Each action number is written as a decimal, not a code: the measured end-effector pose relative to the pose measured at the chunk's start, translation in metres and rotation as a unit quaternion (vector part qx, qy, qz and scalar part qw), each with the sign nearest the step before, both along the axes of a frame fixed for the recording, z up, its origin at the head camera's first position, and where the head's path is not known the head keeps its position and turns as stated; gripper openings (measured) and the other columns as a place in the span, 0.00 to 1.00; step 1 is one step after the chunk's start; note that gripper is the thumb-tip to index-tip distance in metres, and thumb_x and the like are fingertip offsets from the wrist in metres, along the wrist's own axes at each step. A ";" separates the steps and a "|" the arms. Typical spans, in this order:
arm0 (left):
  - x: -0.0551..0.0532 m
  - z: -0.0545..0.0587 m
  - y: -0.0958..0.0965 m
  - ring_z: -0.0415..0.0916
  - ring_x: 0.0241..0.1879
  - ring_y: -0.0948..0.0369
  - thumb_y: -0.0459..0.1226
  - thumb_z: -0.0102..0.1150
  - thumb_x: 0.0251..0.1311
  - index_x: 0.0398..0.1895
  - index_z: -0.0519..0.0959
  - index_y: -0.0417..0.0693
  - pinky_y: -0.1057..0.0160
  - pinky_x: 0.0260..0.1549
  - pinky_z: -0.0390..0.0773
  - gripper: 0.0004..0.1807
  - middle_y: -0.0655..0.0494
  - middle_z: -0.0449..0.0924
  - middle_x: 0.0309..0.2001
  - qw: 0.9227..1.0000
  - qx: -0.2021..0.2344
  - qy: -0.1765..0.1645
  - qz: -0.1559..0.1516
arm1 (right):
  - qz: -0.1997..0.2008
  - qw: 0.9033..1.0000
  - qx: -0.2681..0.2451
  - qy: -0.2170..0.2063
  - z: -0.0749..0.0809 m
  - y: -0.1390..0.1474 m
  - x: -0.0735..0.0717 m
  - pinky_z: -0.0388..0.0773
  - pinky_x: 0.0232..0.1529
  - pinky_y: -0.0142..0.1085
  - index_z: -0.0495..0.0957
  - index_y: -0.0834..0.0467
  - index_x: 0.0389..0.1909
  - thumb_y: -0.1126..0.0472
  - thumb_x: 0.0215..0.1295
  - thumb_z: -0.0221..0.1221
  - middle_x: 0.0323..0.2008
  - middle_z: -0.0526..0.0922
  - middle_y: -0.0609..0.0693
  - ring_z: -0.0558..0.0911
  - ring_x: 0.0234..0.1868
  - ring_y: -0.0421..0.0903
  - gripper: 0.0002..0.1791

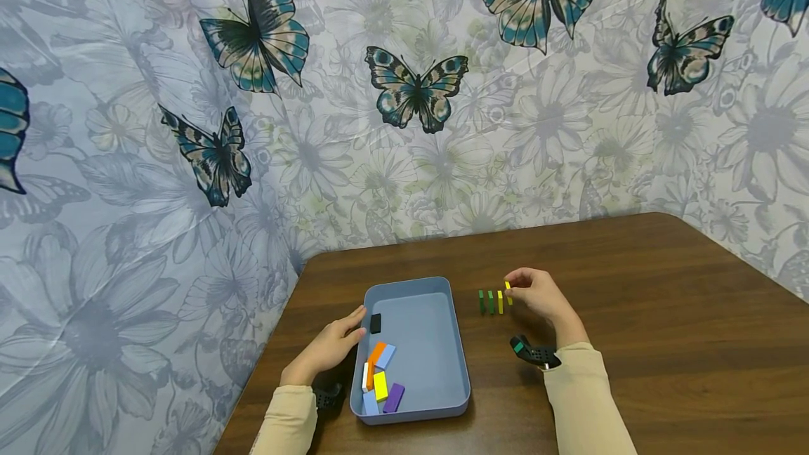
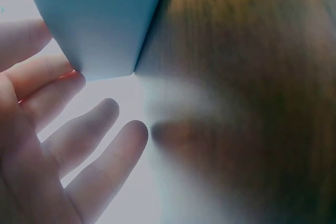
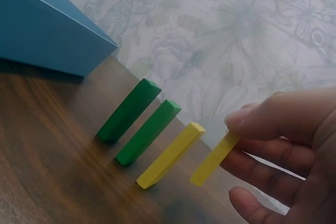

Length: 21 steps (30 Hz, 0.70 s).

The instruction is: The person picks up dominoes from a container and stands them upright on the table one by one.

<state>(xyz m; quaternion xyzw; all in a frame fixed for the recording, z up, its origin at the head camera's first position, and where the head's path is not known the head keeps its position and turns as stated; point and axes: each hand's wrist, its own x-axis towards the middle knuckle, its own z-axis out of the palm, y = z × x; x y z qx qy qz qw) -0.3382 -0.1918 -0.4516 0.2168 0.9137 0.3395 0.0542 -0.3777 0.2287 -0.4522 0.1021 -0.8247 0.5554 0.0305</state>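
Just right of a standing yellow block point(image 3: 170, 157) on the surface point(image 1: 670, 328), another yellow block point(image 3: 211, 165) is being pinched near its top by the nearer, right grip point(image 1: 537, 295), long axis near-upright, left grip point(image 1: 327, 347) spread at the tray point(image 1: 425, 343).

Tray point(image 1: 423, 343) (on table point(image 1: 682, 314)) left of block row point(image 1: 491, 302)

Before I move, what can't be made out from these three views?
Held yellow block: upper end hidden by the right grip, right wrist view.
Tray contents: hidden by its outer walls in both wrist views.
Tray's full outline: cut off by the top edge in the left wrist view, by the left edge in the right.
Table grain: blurred, left wrist view.
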 end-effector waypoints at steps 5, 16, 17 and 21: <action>0.001 0.000 0.000 0.47 0.67 0.52 0.43 0.42 0.66 0.67 0.52 0.43 0.47 0.61 0.54 0.29 0.50 0.48 0.69 1.000 -0.002 0.001 0.000 | -0.004 1.000 0.016 -0.008 -0.003 0.000 0.000 0.74 0.36 0.36 0.73 0.66 0.45 0.66 0.57 0.57 0.40 0.76 0.59 0.73 0.38 0.48 0.15; -0.002 -0.001 -0.001 0.48 0.67 0.52 0.43 0.42 0.65 0.67 0.53 0.44 0.47 0.61 0.55 0.29 0.50 0.48 0.69 1.000 -0.010 0.000 0.004 | -0.010 0.999 0.034 -0.022 -0.009 0.001 -0.002 0.73 0.36 0.36 0.74 0.63 0.42 0.65 0.56 0.58 0.39 0.76 0.56 0.73 0.38 0.48 0.13; -0.002 -0.001 -0.001 0.49 0.67 0.52 0.43 0.42 0.65 0.67 0.53 0.44 0.47 0.61 0.55 0.29 0.50 0.48 0.69 1.000 -0.011 0.000 0.005 | -0.010 0.999 0.034 -0.022 -0.009 0.001 -0.002 0.73 0.36 0.36 0.74 0.63 0.42 0.65 0.56 0.58 0.39 0.76 0.56 0.73 0.37 0.48 0.12; -0.003 -0.002 -0.001 0.49 0.67 0.52 0.44 0.42 0.65 0.67 0.53 0.44 0.47 0.61 0.55 0.29 0.51 0.49 0.69 1.000 -0.014 0.002 0.007 | -0.005 0.999 0.034 -0.027 -0.010 0.001 -0.003 0.73 0.36 0.37 0.73 0.64 0.42 0.66 0.56 0.58 0.38 0.76 0.57 0.73 0.36 0.48 0.12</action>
